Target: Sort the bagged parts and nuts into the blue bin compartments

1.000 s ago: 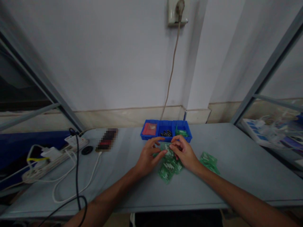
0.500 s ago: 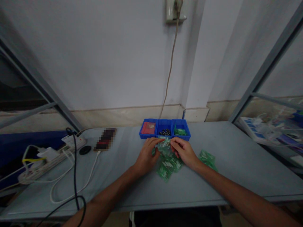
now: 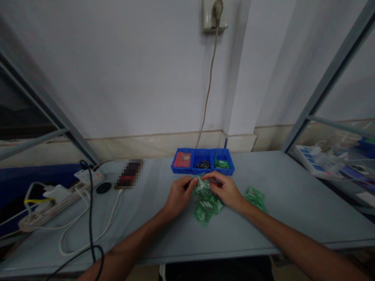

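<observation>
Between my hands, just in front of the blue bins, is a small green-tinted plastic bag [image 3: 201, 186]. My left hand [image 3: 180, 193] pinches its left upper edge between thumb and fingers. My right hand [image 3: 224, 189] has its fingers curled at the bag's right side, fingertips touching the upper edge. Under and nearer than this bag lie more green bags [image 3: 204, 212] with pale, slim pieces inside. Another little group of green bags [image 3: 255, 198] rests on the table to the right of my right wrist.
Three joined blue bins [image 3: 202, 171] hold a red packet [image 3: 182, 159], small dark pieces [image 3: 203, 164] and green bags [image 3: 222, 163]. Leftward are a phone [image 3: 129, 174], a black disc [image 3: 103, 187], a power strip [image 3: 63, 201] and loose cables. Metal frame posts flank the table [image 3: 293, 203].
My left fingers, spread over the bag before, have closed into a pinch on its edge. My right fingers have shifted slightly left along the top. The view has moved a little.
</observation>
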{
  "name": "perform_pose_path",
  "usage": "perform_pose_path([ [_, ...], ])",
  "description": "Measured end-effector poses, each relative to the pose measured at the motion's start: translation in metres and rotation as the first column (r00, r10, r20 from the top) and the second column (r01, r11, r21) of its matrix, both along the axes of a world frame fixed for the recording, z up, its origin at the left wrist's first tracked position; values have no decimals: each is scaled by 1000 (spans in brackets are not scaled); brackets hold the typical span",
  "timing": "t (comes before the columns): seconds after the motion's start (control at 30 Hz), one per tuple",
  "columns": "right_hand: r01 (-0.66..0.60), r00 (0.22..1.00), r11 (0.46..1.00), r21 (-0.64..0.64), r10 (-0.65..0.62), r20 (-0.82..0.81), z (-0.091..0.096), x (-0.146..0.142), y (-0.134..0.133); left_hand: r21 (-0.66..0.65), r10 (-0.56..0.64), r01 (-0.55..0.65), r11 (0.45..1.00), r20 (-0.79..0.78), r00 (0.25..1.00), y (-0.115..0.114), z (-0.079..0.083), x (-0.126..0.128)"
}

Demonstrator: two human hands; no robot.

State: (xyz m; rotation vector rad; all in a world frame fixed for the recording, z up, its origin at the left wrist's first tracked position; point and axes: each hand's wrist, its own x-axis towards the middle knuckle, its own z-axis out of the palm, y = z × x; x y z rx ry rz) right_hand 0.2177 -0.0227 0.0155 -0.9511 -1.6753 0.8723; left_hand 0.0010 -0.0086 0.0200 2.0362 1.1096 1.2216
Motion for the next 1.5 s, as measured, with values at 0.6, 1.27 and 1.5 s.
perform_pose_path([
  [0.6, -2, 998, 993, -118, -6, -70, -9, -3, 5, 194, -105, 126, 973, -117, 988, -2, -1, 1],
  [1.27, 35, 998, 995, 94, -39, 45, -2, -2, 0, 84, -115, 117, 990, -23, 993, 0, 7, -1],
  [1.5, 6, 994, 994, -107, -18, -112, -3, -5, -1, 141, -102, 101, 985, 1, 995, 1, 6, -1],
])
